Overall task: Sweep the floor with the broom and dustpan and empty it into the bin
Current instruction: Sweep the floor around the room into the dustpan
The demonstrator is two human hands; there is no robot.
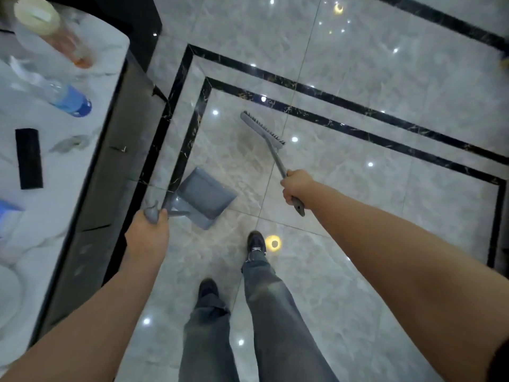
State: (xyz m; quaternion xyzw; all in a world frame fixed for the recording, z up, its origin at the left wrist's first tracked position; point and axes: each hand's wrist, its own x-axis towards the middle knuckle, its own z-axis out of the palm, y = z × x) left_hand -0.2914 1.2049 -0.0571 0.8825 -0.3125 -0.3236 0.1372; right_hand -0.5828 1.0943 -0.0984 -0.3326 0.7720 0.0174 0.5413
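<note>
My right hand (296, 188) grips the grey handle of a broom (263, 130), whose dark-bristled head is out ahead over the glossy marble floor (358, 64). My left hand (148, 230) is closed around the top of a long grey handle that carries the grey dustpan (205, 198). The pan hangs low near the floor beside the black tile border, its mouth turned to the right. No bin is in view.
A dark counter with a white marble top (63, 166) runs along the left, holding a blue-capped bottle (70, 100), a clear bottle (46, 26) and a black object (29, 158). My legs and dark shoes (256, 241) stand just behind the dustpan. Black tile stripes (358, 92) cross the floor.
</note>
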